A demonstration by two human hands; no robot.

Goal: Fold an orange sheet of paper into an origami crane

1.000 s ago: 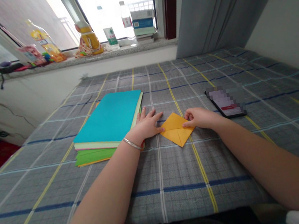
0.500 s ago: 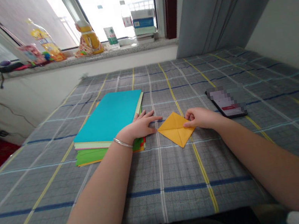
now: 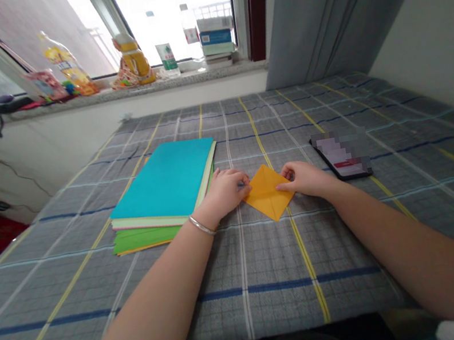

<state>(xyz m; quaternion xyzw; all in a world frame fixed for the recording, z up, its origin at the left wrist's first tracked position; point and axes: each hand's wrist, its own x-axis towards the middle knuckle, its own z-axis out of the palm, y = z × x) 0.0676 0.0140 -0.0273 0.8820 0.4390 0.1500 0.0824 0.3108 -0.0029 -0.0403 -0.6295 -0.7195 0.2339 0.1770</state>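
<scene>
A folded orange paper [image 3: 268, 193], diamond-shaped, lies on the grey checked cloth [image 3: 268, 261] in front of me. My left hand [image 3: 224, 193] has its fingers curled and pinches the paper's left corner. My right hand [image 3: 304, 178] is closed too, pinching the paper's right corner with thumb and fingers. A silver bangle sits on my left wrist. Just left of my left hand lies a stack of coloured paper [image 3: 165, 191], with a turquoise sheet on top and green sheets at the bottom.
A phone [image 3: 341, 154] lies to the right of my right hand. Bottles [image 3: 65, 63], a yellow jar [image 3: 133, 61] and small boxes [image 3: 217, 38] stand on the window sill at the back. A grey curtain [image 3: 326, 8] hangs at the right.
My left hand went from lying flat beside the paper to curling and gripping its left corner. The paper's left side has lifted slightly. The right hand has stayed on the right corner.
</scene>
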